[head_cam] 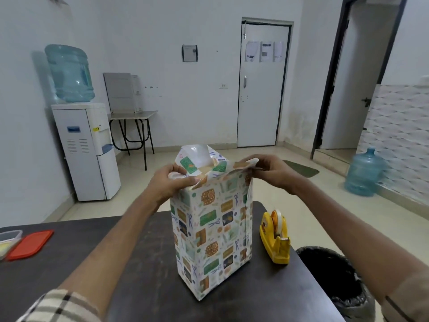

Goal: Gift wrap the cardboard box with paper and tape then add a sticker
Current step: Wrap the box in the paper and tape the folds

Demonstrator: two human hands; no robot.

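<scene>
The cardboard box stands upright on the dark table (pixel 144 263), covered on its sides in patterned wrapping paper (pixel 211 235). A strip of bare cardboard (pixel 205 168) shows at the open top, where loose paper flaps stick up. My left hand (pixel 173 182) grips the paper at the top left corner. My right hand (pixel 267 169) pinches the paper flap at the top right corner. A yellow tape dispenser (pixel 276 239) sits on the table just right of the box.
A red lid (pixel 31 244) and a clear plastic container (pixel 7 240) lie at the table's left edge. A black-lined bin (pixel 334 275) stands at the right of the table. Behind are a water dispenser (pixel 86 145), a small table and a water jug (pixel 363 173) on the floor.
</scene>
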